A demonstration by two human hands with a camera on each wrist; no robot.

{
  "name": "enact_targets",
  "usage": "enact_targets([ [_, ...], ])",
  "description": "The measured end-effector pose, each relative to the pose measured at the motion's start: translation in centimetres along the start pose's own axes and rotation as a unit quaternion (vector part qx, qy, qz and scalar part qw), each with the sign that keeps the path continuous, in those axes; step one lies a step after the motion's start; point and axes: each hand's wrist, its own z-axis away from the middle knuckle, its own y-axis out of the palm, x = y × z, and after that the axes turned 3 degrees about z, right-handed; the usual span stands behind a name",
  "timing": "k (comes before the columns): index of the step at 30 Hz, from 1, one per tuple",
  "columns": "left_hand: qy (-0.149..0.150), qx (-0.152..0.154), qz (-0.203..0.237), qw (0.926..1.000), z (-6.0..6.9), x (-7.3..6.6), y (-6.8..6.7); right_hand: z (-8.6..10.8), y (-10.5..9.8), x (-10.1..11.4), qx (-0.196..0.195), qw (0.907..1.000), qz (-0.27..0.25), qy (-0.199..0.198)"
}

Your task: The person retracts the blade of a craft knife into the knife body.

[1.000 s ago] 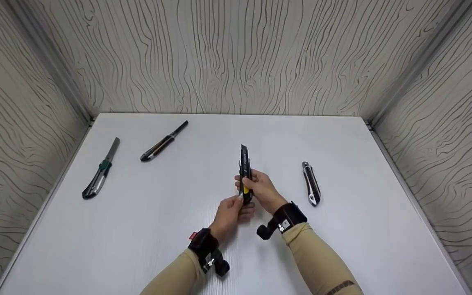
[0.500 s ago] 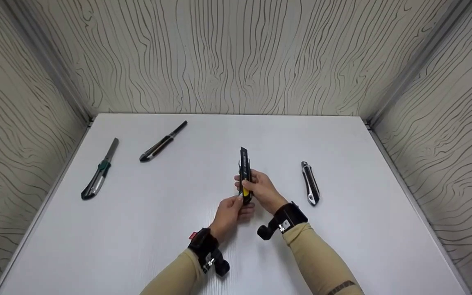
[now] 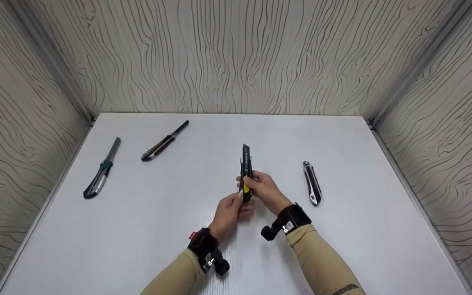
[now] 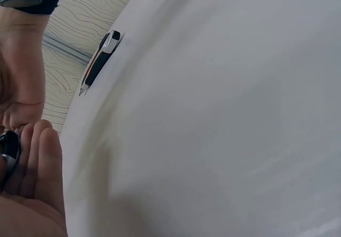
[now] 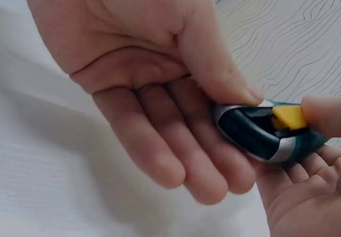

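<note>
A black utility knife (image 3: pixel 246 166) with a yellow slider stands over the table's middle, its dark blade pointing away from me. My right hand (image 3: pixel 264 189) grips its handle, thumb on the front near the yellow part. Lower down, my left hand (image 3: pixel 228 213) pinches the handle's bottom end between thumb and fingers. In the right wrist view the handle's rounded end (image 5: pixel 248 133) and the yellow slider (image 5: pixel 289 117) show between both hands. From the left wrist view only a small part of the knife (image 4: pixel 9 146) is seen; the rest is cut off.
On the white table (image 3: pixel 146 237) lie other utility knives: a green-and-black one (image 3: pixel 98 178) with blade out at left, a dark one (image 3: pixel 160 146) with blade out at back left, and a black-and-silver one (image 3: pixel 312 184) at right. Wood-patterned panels (image 3: pixel 228 57) surround the table.
The held knife has shifted very slightly to the right, and the right wrist has moved a little right with it. Both hands keep their hold; the knives on the table stay put.
</note>
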Motion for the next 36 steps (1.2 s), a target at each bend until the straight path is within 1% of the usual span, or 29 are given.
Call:
enact_targets([
  [4,0.001,-0.001,-0.003,1.0000,-0.14,-0.05,0.10,0.12,-0.13,-0.06,-0.003,1.0000,0.004,0.000],
  [8,-0.009,0.006,0.003,0.9999,-0.16,-0.12,0.36,0.16,-0.02,-0.04,-0.017,0.9998,-0.009,-0.004],
  [12,-0.017,0.009,0.006,0.9998,-0.10,-0.02,0.48,0.22,0.23,0.02,-0.020,0.9997,-0.012,-0.002],
  [14,-0.020,0.005,0.005,0.9998,-0.07,0.02,0.46,0.24,0.33,-0.01,-0.018,0.9998,-0.012,-0.001],
  [16,-0.017,0.002,0.001,0.9999,-0.03,0.06,0.41,0.24,0.42,-0.06,-0.019,0.9998,-0.012,0.002],
  [23,-0.024,-0.008,0.014,0.9996,-0.05,0.09,0.34,0.23,0.71,-0.10,-0.028,0.9993,-0.024,0.011],
  [29,-0.026,-0.015,0.011,0.9995,0.04,0.17,0.40,0.36,0.74,0.04,-0.030,0.9992,-0.019,0.017],
  [36,-0.023,-0.020,0.013,0.9995,-0.01,0.50,0.53,0.39,0.86,-0.21,-0.050,0.9976,-0.035,0.032],
])
